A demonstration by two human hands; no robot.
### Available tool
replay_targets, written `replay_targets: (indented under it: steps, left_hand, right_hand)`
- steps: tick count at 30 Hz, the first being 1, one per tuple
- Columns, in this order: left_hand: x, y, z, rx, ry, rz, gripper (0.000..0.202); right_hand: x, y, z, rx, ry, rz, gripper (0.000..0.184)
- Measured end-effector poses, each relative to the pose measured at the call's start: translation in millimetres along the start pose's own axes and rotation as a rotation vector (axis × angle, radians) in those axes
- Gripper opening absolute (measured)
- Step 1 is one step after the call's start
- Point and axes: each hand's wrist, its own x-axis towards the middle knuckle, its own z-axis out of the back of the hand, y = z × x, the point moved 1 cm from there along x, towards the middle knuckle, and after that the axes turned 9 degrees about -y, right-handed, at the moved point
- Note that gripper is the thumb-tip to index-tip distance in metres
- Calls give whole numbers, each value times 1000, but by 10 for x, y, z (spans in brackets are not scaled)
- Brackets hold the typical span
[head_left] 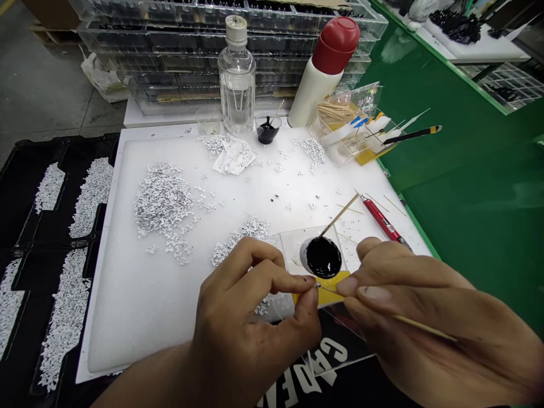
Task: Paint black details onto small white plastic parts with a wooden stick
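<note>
Between thumb and forefinger, my left hand (259,306) pinches a tiny white part (318,285), mostly hidden by the fingertips. My right hand (425,311) grips a thin wooden toothpick (419,327) like a pen, its tip meeting the small part. Just beyond the fingers stands a small cup of black paint (323,256), with a wooden stick (340,214) leaning in it. The cup sits on a clear plastic plate with a yellow patch (335,288). Left of it lies a heap of small white parts (249,232), partly covered by my left hand.
A larger pile of white parts (164,198) lies on the white board (123,306). Behind are a clear bottle (237,85), a second black-paint cup (267,131), a red-capped flask (323,73) and a toothpick box (340,110). A red pen (385,221) lies right; black trays (25,226) stand left.
</note>
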Motion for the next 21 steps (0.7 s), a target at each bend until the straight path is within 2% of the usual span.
replay_targets:
  steps: [3,7,9,12,15,18,20,21]
  left_hand:
    - [2,0,1,2,-9,1,12]
    - [-4,-2,-9,4,-18,-2,12]
    - [-11,-4,-13,3,-24,-1,12]
    - [-7,4,-15,0,-24,3,13]
    - [22,18,-17,-3,-22,-3,12]
    - [31,-4,-25,11,-49,-35,12]
    - [-1,-19,-44,35,-80,-83,15]
    - [-27,-12,-60,28,-90,-101,16]
  right_hand:
    - [-15,4,4,-33,-5,23,39]
    - [-62,-14,38,-207,-156,139,30]
    - [-63,-30,63,-263,-182,158,31]
    - [-43,-58,87,-183,-108,52,39]
    - [-57,-58,65,-67,-96,-24,46]
    - [-116,-20,-27,-121,-214,18,47]
    - [-146,-25,-100,-156,-418,-13,39]
    - [-142,-44,-139,-127,-435,3,33]
